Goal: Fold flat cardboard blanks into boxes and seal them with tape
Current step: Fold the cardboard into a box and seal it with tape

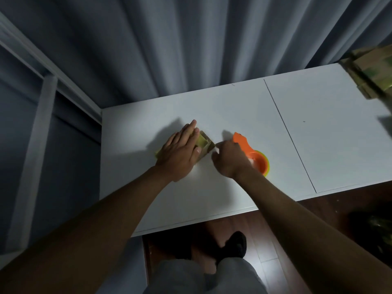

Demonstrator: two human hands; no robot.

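Note:
A small yellow-green and brown cardboard box (205, 143) lies on the white table (233, 115), mostly covered by my left hand (180, 151), which lies flat on top of it with straight fingers. My right hand (229, 158) is just right of the box with its fingers curled round the handle of an orange tape dispenser (257, 159). The dispenser's orange head points away from me, and its roll end sits at my wrist. My right fingertips are close to the box's right end; whether tape spans the gap is not visible.
A stack of flat cardboard blanks (373, 75) lies at the table's far right corner. A grey curtain hangs behind the table and a white frame (42, 115) stands to the left. A seam runs across the tabletop right of the dispenser. Wooden floor lies below.

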